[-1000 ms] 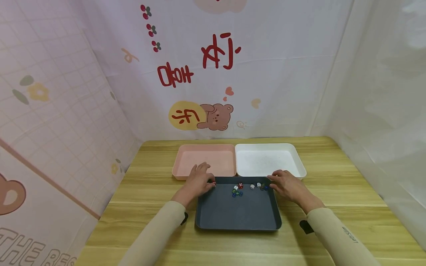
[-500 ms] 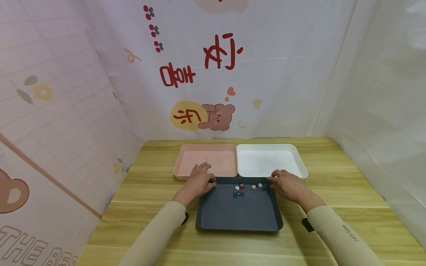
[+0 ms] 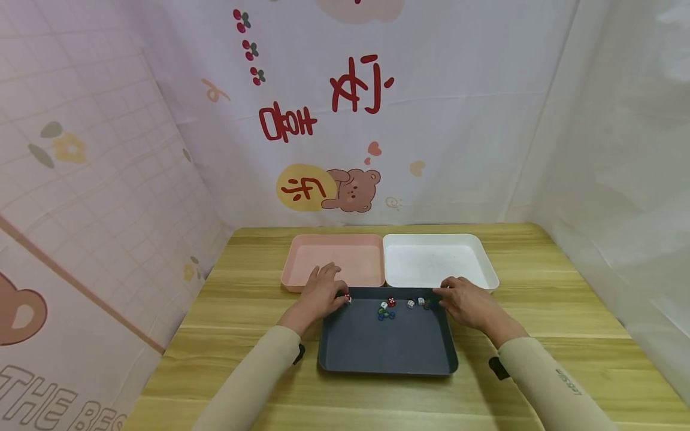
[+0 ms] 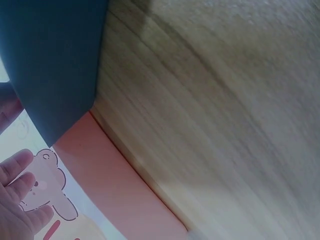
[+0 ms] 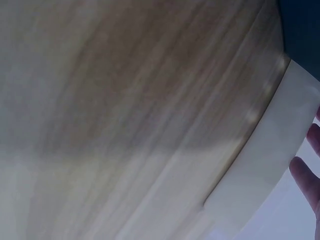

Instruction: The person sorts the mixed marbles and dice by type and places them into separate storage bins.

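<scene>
A dark grey tray (image 3: 388, 344) holds dice and small glossy blue and green pieces (image 3: 385, 314). My left hand (image 3: 321, 292) reaches over its back left corner, thumb beside a red-and-white-looking die (image 3: 348, 298). In the left wrist view, several fingers (image 4: 20, 187) stay spread while the thumb and index tips are hidden. My right hand (image 3: 468, 300) reaches over the back right corner, beside more blue and green pieces (image 3: 429, 304) and two white dice (image 3: 421, 301). Whether either hand pinches something is hidden. A red die (image 3: 392, 301) and a white die (image 3: 384, 305) lie between the hands.
Behind the grey tray stand a pink tray (image 3: 334, 242) on the left and a white tray (image 3: 439, 245) on the right, side by side. All rest on a wooden table (image 3: 253, 257). A printed cloth (image 3: 442, 137) hangs behind and at the sides.
The head view has shifted slightly. Both hands stay at the tray's back corners; the blue piece by my right fingers is a little more covered.
</scene>
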`<state>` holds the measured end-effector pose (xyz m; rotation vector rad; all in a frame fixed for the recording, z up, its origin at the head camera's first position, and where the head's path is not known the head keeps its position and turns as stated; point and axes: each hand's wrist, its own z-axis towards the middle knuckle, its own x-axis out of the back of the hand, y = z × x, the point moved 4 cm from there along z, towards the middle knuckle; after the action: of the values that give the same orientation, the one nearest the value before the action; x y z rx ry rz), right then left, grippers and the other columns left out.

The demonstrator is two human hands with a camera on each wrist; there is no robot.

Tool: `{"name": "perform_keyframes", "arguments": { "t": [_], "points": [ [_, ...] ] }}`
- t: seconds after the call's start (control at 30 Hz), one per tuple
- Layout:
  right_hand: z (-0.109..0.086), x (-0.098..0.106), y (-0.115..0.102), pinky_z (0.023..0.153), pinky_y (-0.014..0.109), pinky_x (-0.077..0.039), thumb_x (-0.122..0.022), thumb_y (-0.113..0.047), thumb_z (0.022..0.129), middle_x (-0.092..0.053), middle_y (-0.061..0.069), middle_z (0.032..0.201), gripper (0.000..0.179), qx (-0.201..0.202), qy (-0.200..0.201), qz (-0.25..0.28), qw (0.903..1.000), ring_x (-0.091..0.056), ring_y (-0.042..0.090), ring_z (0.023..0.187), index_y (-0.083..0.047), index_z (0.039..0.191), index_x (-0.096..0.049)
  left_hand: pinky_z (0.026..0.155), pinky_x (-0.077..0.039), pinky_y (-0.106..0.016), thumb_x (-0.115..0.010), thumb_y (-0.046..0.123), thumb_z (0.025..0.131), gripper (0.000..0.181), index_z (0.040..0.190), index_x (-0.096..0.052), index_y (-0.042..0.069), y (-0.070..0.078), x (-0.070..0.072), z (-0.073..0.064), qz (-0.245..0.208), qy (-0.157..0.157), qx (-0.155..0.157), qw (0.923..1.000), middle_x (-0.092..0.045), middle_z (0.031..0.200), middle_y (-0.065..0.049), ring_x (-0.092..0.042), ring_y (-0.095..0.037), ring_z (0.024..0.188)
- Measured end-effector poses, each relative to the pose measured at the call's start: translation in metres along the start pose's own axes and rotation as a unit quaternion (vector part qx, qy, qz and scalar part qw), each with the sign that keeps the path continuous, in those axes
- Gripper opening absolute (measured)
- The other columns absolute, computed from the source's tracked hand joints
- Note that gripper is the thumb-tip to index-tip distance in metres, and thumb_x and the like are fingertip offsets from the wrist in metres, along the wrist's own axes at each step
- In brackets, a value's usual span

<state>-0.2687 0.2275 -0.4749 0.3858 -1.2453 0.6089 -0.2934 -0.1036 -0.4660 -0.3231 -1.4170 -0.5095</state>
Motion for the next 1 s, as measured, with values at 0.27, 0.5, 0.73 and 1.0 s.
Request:
{"name": "perform_keyframes", "arguments": {
  "t": [0.27, 0.5, 0.73, 1.0],
  "points": [
    [-0.003, -0.001, -0.001, 0.076, 0.046, -0.054, -0.072, -0.016, 0.09, -0.064, 0.01, 0.111, 0.029, -0.011, 0.003, -0.009, 0.9999, -0.062, 0.033, 0.101, -0.007, 0.118, -0.073, 0.113, -0.024, -0.061, -0.072, 0.032, 0.092, 0.011, 0.097, -0.076, 0.022, -0.002, 0.002, 0.0, -0.014, 0.002, -0.001, 0.9999, -0.051, 0.14, -0.015, -0.034, -0.033, 0.141],
    [-0.003, -0.004, 0.001, 0.076, 0.046, -0.055, -0.073, -0.017, 0.09, -0.064, 0.01, 0.111, 0.029, -0.014, 0.008, -0.016, 0.9997, -0.062, 0.033, 0.102, -0.009, 0.117, -0.073, 0.113, -0.024, -0.06, -0.074, 0.03, 0.091, 0.012, 0.096, -0.076, 0.019, -0.007, 0.008, 0.003, -0.035, 0.018, 0.006, 0.9992, -0.052, 0.139, -0.017, -0.035, -0.036, 0.14],
    [-0.003, -0.005, 0.002, 0.076, 0.046, -0.055, -0.072, -0.018, 0.09, -0.064, 0.01, 0.111, 0.029, -0.012, 0.018, -0.017, 0.9996, -0.062, 0.033, 0.101, -0.009, 0.117, -0.074, 0.114, -0.023, -0.058, -0.074, 0.031, 0.091, 0.012, 0.095, -0.076, 0.02, -0.012, 0.013, 0.008, -0.051, 0.013, 0.022, 0.9984, -0.05, 0.14, -0.017, -0.033, -0.036, 0.141],
    [-0.004, -0.005, 0.002, 0.077, 0.045, -0.055, -0.073, -0.018, 0.09, -0.065, 0.01, 0.111, 0.029, -0.011, 0.018, -0.018, 0.9996, -0.063, 0.033, 0.1, -0.01, 0.118, -0.073, 0.114, -0.024, -0.056, -0.074, 0.028, 0.091, 0.009, 0.095, -0.076, 0.02, -0.019, 0.014, 0.019, -0.051, 0.006, 0.035, 0.9981, -0.05, 0.14, -0.016, -0.035, -0.034, 0.14]
  ]
}}
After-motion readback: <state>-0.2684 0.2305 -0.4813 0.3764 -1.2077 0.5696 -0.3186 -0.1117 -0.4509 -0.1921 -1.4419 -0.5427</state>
